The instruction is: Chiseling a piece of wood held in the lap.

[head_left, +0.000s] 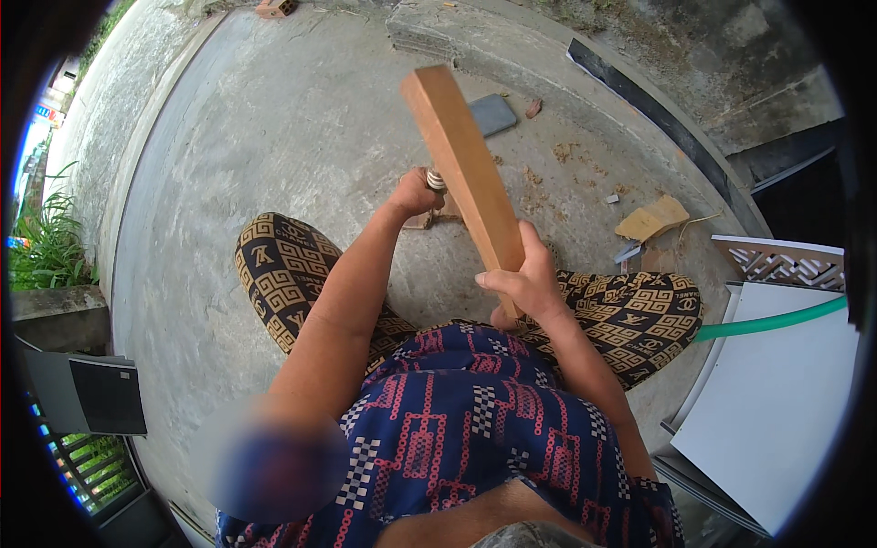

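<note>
A long, squared wooden block point(461, 169) tilts up and away to the left in front of me. My right hand point(530, 279) is wrapped round its near end, with the thumb across its face. Just left of the block, my left hand point(416, 194) is closed on an object with pale ridged rings point(436, 181). Only that ringed part shows, so I cannot tell its kind. Below this hand, a small brown piece point(418, 221) lies on the concrete, partly hidden by the hand and block.
Beyond the block lies a flat grey slab point(493, 114) near a reddish fragment point(533, 109). Crumbs and a tan broken piece point(653, 217) are scattered to the right. A green hose point(776, 317) crosses a white panel point(767, 393). A dark strip point(649, 110) lines the far right edge.
</note>
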A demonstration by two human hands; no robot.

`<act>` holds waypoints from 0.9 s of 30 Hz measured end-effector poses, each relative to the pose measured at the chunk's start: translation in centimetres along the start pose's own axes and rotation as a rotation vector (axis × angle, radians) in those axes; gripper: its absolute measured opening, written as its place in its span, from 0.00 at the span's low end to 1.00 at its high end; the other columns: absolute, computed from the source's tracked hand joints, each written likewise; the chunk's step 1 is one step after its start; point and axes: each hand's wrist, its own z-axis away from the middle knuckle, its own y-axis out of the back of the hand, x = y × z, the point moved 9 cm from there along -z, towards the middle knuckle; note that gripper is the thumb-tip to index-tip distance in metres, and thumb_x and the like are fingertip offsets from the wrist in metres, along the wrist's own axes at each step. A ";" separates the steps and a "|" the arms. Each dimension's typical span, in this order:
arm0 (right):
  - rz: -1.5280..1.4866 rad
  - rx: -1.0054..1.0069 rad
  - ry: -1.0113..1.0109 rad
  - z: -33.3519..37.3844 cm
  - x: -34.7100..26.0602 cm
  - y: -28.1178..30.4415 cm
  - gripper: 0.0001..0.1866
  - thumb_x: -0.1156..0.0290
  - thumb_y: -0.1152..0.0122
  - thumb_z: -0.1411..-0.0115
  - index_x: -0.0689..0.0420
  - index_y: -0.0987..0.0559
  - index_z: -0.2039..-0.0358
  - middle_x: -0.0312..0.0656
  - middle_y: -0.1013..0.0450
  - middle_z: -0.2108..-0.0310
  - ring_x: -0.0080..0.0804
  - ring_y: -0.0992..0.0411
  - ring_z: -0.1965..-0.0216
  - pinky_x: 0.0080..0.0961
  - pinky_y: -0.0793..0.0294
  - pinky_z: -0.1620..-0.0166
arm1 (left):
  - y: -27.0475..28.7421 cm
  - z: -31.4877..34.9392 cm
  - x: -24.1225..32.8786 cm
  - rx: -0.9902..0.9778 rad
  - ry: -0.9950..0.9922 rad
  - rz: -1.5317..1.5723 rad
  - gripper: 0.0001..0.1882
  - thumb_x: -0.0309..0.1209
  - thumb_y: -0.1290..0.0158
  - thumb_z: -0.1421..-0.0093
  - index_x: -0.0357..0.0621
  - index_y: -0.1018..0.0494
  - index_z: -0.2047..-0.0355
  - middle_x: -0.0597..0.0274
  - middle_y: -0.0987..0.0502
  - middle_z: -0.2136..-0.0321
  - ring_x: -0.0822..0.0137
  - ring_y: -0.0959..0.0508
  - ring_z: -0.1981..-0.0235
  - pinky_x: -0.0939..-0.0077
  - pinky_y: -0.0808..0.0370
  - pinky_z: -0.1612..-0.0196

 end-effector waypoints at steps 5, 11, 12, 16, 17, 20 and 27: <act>-0.210 0.320 0.233 1.5 -3.9 3.9 0.36 0.63 0.31 0.59 0.62 0.37 0.51 0.51 0.26 0.63 0.40 0.25 0.60 0.36 0.27 0.57 | -0.9 0.6 3.3 -0.065 0.042 -0.039 0.13 0.21 0.40 0.62 0.41 0.24 0.71 0.66 0.21 0.76 0.71 0.24 0.72 0.70 0.25 0.65; 0.281 0.005 -0.177 -0.1 3.3 0.3 0.38 0.63 0.30 0.62 0.63 0.36 0.51 0.54 0.25 0.66 0.49 0.24 0.62 0.39 0.26 0.58 | -0.5 0.6 2.4 -0.030 0.095 0.088 0.12 0.20 0.41 0.61 0.41 0.24 0.72 0.67 0.22 0.77 0.72 0.25 0.73 0.70 0.26 0.66; 0.120 0.005 -0.124 -0.3 2.5 0.2 0.39 0.62 0.30 0.62 0.63 0.36 0.50 0.53 0.25 0.66 0.49 0.24 0.62 0.38 0.25 0.58 | -0.6 0.7 2.4 -0.012 0.081 0.090 0.12 0.20 0.42 0.61 0.41 0.24 0.72 0.67 0.22 0.77 0.73 0.25 0.73 0.71 0.26 0.67; -0.002 0.102 0.046 0.7 -2.4 2.0 0.41 0.63 0.30 0.61 0.64 0.37 0.47 0.53 0.25 0.64 0.47 0.24 0.61 0.36 0.26 0.55 | -0.8 0.4 2.7 -0.019 0.044 0.049 0.12 0.19 0.42 0.60 0.41 0.24 0.71 0.67 0.22 0.76 0.73 0.26 0.74 0.71 0.26 0.68; -0.105 0.163 0.158 1.0 -4.8 2.6 0.42 0.63 0.30 0.61 0.65 0.38 0.46 0.53 0.26 0.63 0.46 0.24 0.61 0.36 0.26 0.56 | -0.9 0.6 2.7 -0.019 0.049 0.051 0.12 0.19 0.42 0.60 0.41 0.24 0.71 0.67 0.22 0.76 0.73 0.26 0.74 0.71 0.26 0.68; -0.219 0.279 0.359 1.7 -5.6 3.0 0.42 0.63 0.30 0.59 0.65 0.39 0.47 0.53 0.28 0.59 0.46 0.25 0.62 0.37 0.26 0.57 | -1.3 0.5 3.5 -0.058 0.059 0.044 0.12 0.20 0.42 0.60 0.41 0.24 0.71 0.67 0.22 0.76 0.72 0.25 0.74 0.71 0.26 0.68; 0.370 -0.052 -0.287 0.2 4.1 -0.6 0.37 0.65 0.30 0.61 0.62 0.36 0.51 0.53 0.27 0.62 0.43 0.25 0.62 0.35 0.26 0.57 | -0.7 1.1 4.1 0.016 0.066 0.245 0.10 0.20 0.42 0.58 0.41 0.24 0.72 0.68 0.23 0.77 0.72 0.26 0.77 0.73 0.28 0.74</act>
